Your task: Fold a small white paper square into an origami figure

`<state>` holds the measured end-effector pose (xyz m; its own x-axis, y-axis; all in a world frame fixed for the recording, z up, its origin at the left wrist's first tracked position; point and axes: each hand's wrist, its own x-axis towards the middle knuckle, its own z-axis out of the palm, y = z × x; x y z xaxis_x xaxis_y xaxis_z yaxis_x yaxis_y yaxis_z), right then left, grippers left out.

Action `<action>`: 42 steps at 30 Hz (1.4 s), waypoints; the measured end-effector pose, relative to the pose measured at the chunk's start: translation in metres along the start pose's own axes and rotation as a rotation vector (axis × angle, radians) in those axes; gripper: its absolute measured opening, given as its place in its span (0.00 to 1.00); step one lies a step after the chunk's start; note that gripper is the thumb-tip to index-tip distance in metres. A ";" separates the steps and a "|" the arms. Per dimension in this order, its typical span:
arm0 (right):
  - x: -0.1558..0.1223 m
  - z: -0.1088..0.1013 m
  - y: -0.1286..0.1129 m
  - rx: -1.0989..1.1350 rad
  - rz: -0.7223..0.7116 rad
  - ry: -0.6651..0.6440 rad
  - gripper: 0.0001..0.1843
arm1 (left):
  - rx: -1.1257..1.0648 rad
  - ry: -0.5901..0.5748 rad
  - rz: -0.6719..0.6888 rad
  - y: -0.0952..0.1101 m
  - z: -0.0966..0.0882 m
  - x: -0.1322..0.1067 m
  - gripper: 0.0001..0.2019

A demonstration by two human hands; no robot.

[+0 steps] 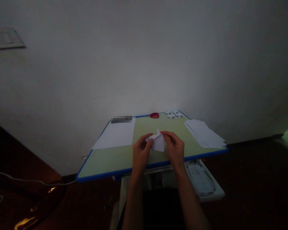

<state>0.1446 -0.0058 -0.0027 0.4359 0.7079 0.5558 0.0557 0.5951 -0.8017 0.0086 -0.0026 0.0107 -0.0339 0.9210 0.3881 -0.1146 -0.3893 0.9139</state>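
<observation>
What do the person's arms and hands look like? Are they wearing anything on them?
Both the left hand and right hand are bare: no gloves or watch shows. No sleeves cover the forearms. It's too dim to tell about rings.

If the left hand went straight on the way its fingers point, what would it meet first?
The left hand touches the folded paper, so that comes first; beyond it, probably the right hand, though depth is unclear.

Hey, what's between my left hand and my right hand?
In the head view, a piece of folded white paper lies between your left hand and your right hand; both hands hold it.
</observation>
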 end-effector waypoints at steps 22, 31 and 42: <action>-0.002 0.003 -0.005 0.103 0.093 -0.051 0.09 | -0.100 -0.076 -0.029 0.001 -0.003 -0.001 0.15; 0.000 0.004 -0.001 0.180 0.133 -0.013 0.20 | -0.085 -0.077 -0.026 -0.001 -0.003 -0.001 0.15; -0.001 0.004 0.001 0.162 0.143 0.005 0.20 | -0.049 -0.048 -0.030 -0.001 -0.001 -0.001 0.17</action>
<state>0.1409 -0.0047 -0.0037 0.4334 0.7881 0.4371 -0.1519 0.5420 -0.8266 0.0074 -0.0031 0.0096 0.0174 0.9299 0.3673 -0.1630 -0.3598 0.9187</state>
